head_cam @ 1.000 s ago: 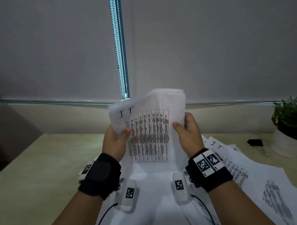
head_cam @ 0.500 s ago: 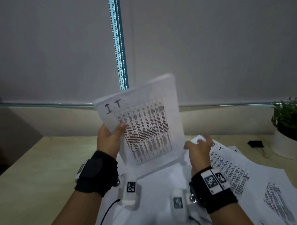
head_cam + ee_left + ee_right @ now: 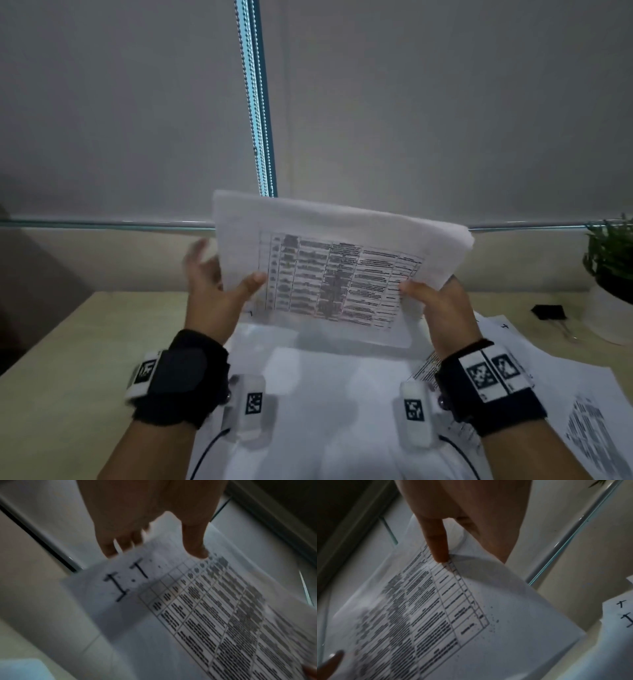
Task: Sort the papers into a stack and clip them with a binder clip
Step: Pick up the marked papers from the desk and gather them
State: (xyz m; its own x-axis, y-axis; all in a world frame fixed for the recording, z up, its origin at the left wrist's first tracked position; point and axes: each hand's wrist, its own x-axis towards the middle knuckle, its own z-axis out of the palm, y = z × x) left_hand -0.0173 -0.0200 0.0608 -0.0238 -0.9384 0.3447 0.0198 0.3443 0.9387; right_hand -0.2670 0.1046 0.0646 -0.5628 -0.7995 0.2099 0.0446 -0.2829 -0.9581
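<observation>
Papers, a white stack with a black printed table on top (image 3: 329, 274), are being held up in the air above the pale wooden tabletop (image 3: 68, 359). The stack is lying wide, with its long side going left to right, and it is tipping a little down toward the right.

The left hand (image 3: 212, 291) is at the left edge of the stack. Its thumb is pressing on the front of the top sheet, and its fingers are spreading out behind the paper. They look blurry in the head view. In the left wrist view, the thumb tip is sitting near the big hand-written letters "I.T" in the corner.

The right hand (image 3: 442, 308) is pinching the right edge of the stack, with the thumb on the front and the fingers hiding behind the paper. The paper is bending a little there.

More white printed sheets (image 3: 565, 394) are lying loose and spread out on the tabletop, under and to the right of the hands. A small black binder clip (image 3: 548, 312) is lying on the tabletop far to the right, well apart from the hands. It is sitting just beside a white pot with a green plant (image 3: 613, 274).
</observation>
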